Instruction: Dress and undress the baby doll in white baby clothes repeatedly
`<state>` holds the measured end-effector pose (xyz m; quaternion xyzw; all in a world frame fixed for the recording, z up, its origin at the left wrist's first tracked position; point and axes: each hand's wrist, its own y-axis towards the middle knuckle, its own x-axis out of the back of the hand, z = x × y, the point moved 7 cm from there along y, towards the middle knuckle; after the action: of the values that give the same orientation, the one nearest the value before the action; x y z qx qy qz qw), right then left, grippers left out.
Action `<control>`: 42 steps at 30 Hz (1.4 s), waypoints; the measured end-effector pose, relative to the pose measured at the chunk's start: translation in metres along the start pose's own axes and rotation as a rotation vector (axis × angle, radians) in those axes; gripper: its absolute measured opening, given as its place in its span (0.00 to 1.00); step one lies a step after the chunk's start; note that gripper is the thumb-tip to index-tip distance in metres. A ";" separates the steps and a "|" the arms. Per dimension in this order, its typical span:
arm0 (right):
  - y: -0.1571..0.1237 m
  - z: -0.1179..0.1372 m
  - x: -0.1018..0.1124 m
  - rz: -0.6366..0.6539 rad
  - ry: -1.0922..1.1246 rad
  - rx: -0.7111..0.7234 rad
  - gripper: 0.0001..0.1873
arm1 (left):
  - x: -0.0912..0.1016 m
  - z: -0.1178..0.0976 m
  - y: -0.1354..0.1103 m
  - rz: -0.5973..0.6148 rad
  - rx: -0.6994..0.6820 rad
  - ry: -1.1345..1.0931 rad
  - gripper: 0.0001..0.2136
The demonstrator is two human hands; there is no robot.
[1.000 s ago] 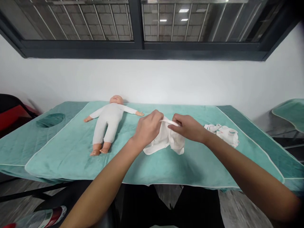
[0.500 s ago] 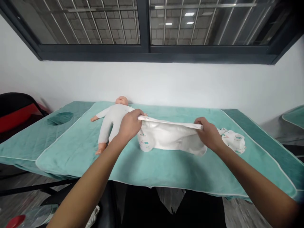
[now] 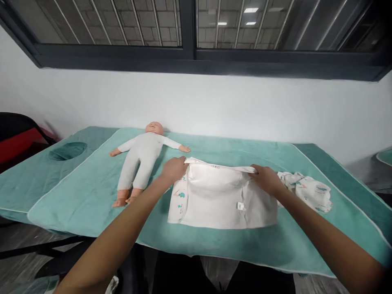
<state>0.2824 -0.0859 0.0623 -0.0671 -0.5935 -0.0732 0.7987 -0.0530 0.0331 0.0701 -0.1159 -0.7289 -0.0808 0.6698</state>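
Note:
A white baby garment (image 3: 217, 200) lies spread flat on the teal towel (image 3: 92, 196), inside out, with a small label showing and printed fabric at its left edge. My left hand (image 3: 174, 168) pinches its top left corner. My right hand (image 3: 266, 179) grips its top right corner. A baby doll (image 3: 139, 157) in a white suit lies on its back to the left, arms spread, close beside my left hand. A second crumpled printed garment (image 3: 309, 190) rests just right of my right hand.
The towel covers a teal massage table with a face hole (image 3: 67, 150) at its left end. A white wall and dark window frame rise behind. A red and black chair (image 3: 15, 139) stands at the far left. Another teal surface (image 3: 386, 157) shows at the right edge.
The bunched garment was pulled wide between my hands, then lowered and laid flat on the towel. My hands moved apart and down to its top corners.

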 end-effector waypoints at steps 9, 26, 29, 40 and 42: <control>0.103 -0.011 -0.059 -0.019 -0.235 -0.104 0.14 | -0.066 0.003 0.105 0.026 0.133 -0.042 0.19; -0.016 0.023 -0.081 -0.381 0.016 0.351 0.20 | -0.085 -0.068 -0.039 -0.143 -0.648 -0.338 0.18; -0.039 0.022 -0.091 -0.310 -0.018 0.361 0.15 | -0.090 -0.057 -0.059 -0.162 -0.623 -0.338 0.16; -0.055 0.035 -0.089 -0.237 0.041 0.471 0.14 | -0.093 -0.035 -0.078 -0.269 -0.459 -0.472 0.12; -0.053 0.031 -0.087 -0.234 0.122 0.476 0.15 | -0.089 -0.022 -0.074 -0.305 -0.387 -0.586 0.11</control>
<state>0.2180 -0.1288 -0.0113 0.1961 -0.5483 -0.0273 0.8125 -0.0455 -0.0493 -0.0141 -0.1487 -0.8697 -0.2791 0.3789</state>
